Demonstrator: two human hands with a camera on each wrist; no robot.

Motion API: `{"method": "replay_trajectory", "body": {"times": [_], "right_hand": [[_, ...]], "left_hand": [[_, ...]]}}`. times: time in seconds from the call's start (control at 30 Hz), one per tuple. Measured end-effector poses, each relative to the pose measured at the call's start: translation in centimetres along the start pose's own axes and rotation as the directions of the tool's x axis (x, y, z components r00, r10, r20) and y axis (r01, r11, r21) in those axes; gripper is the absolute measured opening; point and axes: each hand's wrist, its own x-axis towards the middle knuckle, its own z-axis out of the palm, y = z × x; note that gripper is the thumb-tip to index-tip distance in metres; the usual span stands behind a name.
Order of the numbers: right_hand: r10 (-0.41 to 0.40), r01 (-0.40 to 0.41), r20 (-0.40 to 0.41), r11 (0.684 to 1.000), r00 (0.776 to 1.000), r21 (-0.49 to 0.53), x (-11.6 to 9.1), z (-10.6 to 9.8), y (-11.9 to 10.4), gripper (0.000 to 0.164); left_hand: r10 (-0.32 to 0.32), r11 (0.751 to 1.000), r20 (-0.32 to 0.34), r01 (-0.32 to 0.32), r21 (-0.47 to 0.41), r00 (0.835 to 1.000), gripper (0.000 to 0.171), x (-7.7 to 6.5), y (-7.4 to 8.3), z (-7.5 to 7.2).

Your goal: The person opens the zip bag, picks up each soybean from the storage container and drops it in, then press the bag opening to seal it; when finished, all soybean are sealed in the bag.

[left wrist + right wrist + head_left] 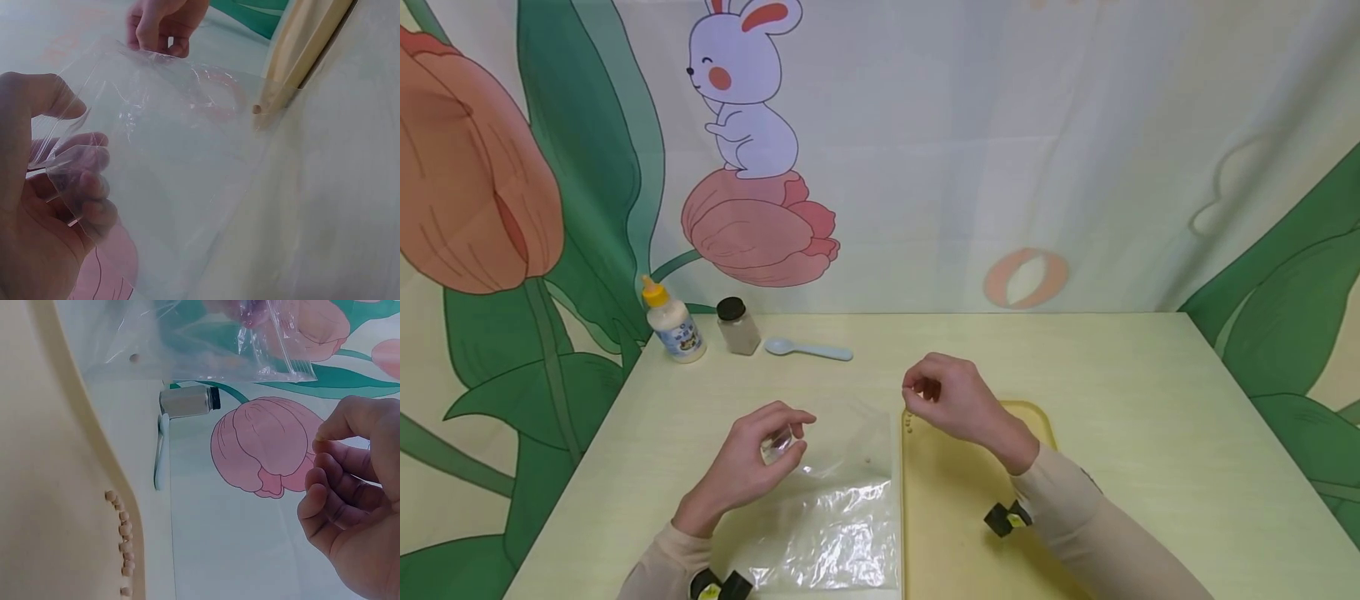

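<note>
A clear, wrinkled plastic bag (842, 533), raised at its mouth end, contains one small tan bead (256, 109). More round tan beads (126, 530) cluster along a yellow tray's (955, 500) edge.

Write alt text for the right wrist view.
A right hand seems to pinch a tiny, indistinct object between thumb and forefinger, with small round beads in a row along the edge of a yellowish tray. Beyond are a clear plastic bag, a dark-capped jar and a pale spoon.

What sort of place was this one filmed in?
Probably an indoor tabletop recording set-up: a cartoon-print cloth backdrop hangs behind a pale table, with a yellow tray on it.
</note>
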Motion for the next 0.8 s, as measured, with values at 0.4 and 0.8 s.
{"method": "replay_trajectory", "body": {"times": [0.4, 0.8], "right_hand": [[-0.107, 0.109, -0.041, 0.992, 0.993, 0.062, 0.7, 0.5, -1.6, 0.008], [-0.223, 0.23, -0.072, 0.967, 0.972, 0.108, 1.3, 1.3, -3.3, 0.008]], "left_hand": [[-0.001, 1.0, -0.005, 0.001, 0.001, 1.0, 0.03, -0.1, -0.1, -0.1], [-0.007, 1.0, 0.007, 0.007, -0.003, 1.0, 0.03, 0.0, 0.0, 0.1]]}}
